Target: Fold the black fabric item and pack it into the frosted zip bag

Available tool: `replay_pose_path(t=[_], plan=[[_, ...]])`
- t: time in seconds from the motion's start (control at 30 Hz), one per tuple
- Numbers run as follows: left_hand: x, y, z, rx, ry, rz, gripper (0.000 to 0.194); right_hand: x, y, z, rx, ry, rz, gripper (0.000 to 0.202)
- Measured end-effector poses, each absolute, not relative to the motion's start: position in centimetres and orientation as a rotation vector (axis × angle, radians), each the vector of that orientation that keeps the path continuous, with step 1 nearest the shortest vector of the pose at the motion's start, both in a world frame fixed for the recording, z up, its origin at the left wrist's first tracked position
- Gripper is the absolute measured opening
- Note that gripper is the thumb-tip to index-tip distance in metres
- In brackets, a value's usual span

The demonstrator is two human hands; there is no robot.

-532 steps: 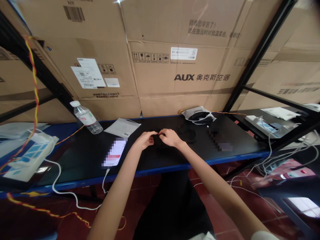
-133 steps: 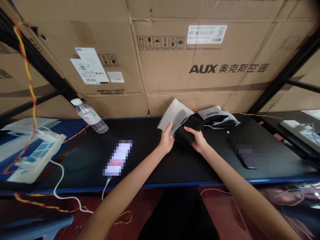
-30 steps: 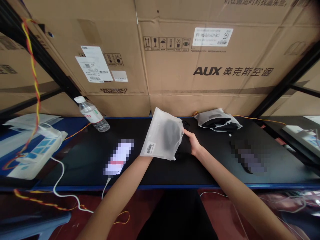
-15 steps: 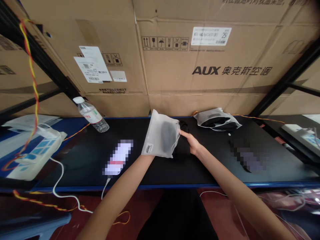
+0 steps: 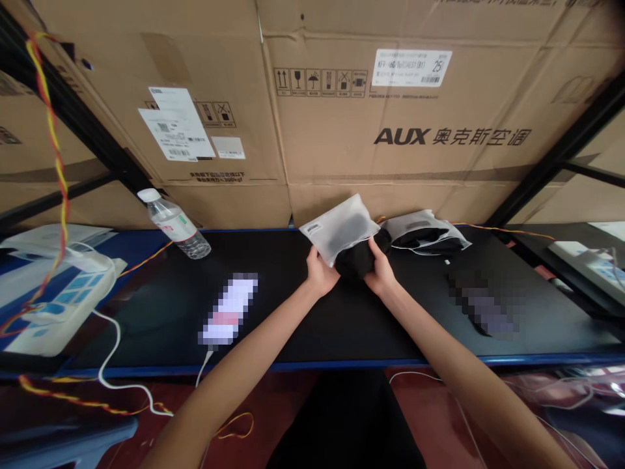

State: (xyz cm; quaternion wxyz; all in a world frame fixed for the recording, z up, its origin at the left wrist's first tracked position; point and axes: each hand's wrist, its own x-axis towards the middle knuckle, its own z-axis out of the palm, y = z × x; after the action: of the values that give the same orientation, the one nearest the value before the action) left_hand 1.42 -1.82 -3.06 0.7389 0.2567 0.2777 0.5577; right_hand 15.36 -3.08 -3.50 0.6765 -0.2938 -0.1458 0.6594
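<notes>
A frosted white bag [image 5: 336,229] with a small barcode label is raised above the black table [image 5: 342,326], its closed end pointing away from me. Black cloth [image 5: 355,259] sticks out of the bag's near opening, partly inside it. My left hand [image 5: 319,272] grips the bag's near left edge. On the right side of the opening, my right hand [image 5: 380,273] holds the black cloth and the bag edge. Both hands are close together at the middle of the table.
A second white bag [image 5: 424,231] with dark contents lies just right of my hands. A water bottle [image 5: 172,222] lies at the back left, a phone [image 5: 227,311] on a white cable sits front left, a dark object [image 5: 481,306] lies right. Cardboard boxes [image 5: 390,130] wall the back.
The bag has turned from hanging upright to lying nearly flat with its label at the far left. My left hand shifted to the bag's near edge and both hands came together at the opening.
</notes>
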Motion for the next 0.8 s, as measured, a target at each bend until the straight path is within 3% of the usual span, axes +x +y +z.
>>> replay_pose_path(t=[0.07,0.13,0.37,0.5,0.8], plan=[[1.6,-2.1,-2.8,0.561,0.501,1.169,0.067,15.5,-3.1,-3.3,-0.634,-0.366,1.423,0.034],[1.6,-2.4,-2.6,0.595,0.452,1.134,0.068,15.4,-3.3,-3.0,-0.621,-0.458,1.421,0.037],[1.2,-1.3,-3.1,0.587,0.611,1.163,0.031,15.2,-4.3,-2.3,-0.764,-0.677,1.404,0.040],[0.6,-0.5,-3.5,0.727,0.761,1.289,0.021,15.9,-3.8,-2.5,-0.794,-0.583,1.353,0.038],[0.1,-0.2,-4.0,1.060,0.818,1.217,0.036,16.8,-3.0,-2.8,-0.819,-0.469,1.303,0.030]])
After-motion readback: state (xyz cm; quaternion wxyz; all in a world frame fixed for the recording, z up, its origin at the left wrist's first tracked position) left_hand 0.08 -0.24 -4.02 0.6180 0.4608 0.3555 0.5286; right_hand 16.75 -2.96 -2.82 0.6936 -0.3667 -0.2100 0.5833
